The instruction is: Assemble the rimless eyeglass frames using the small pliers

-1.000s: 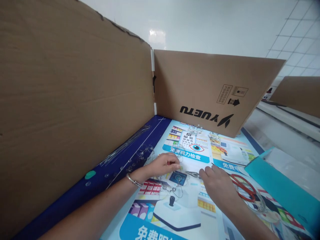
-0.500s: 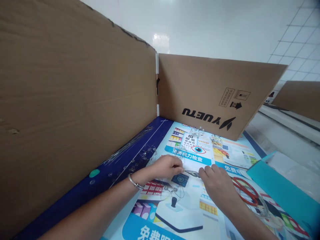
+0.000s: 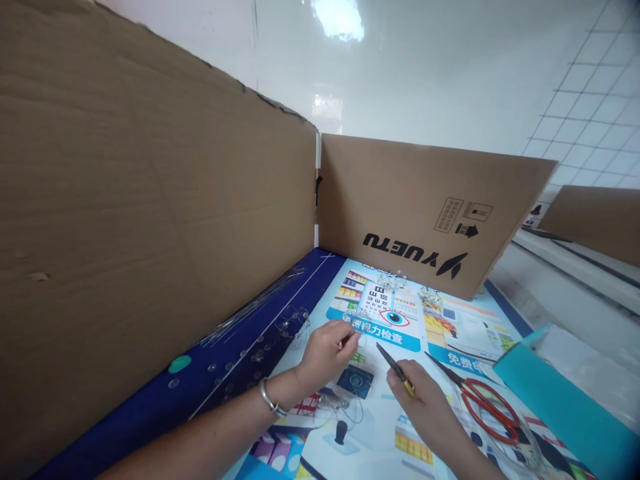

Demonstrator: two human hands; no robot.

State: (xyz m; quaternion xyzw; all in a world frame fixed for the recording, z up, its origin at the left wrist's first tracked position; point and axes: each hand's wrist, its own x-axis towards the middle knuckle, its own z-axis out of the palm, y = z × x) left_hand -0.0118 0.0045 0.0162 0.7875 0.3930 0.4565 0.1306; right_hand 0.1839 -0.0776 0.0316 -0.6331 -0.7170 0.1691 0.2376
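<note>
My left hand [image 3: 330, 350], with a silver bangle [image 3: 271, 399] at the wrist, is closed near the middle of the printed sheet; what its fingers pinch is too small to make out. To its right, my right hand [image 3: 417, 393] grips pliers [image 3: 395, 365], their dark tips pointing up and left, apart from my left hand. Thin wire with clear beads [image 3: 344, 404] lies in loops below the left hand. Another tangle of wire and beads [image 3: 293, 325] rests behind the left wrist. Red-handled scissors [image 3: 490, 407] lie right of the right hand.
Cardboard panels [image 3: 150, 187] stand at the left and back [image 3: 400, 193]. Long thin wires [image 3: 250, 307], loose beads and a green disc [image 3: 180, 364] lie on the blue strip. A teal box [image 3: 565, 393] is at the right. More beaded bundles [image 3: 431, 300] sit by the back panel.
The pliers have come away from my left fingers and now point up and left. My right hand has turned and moved slightly down. The camera view has tilted, showing more of the scissors.
</note>
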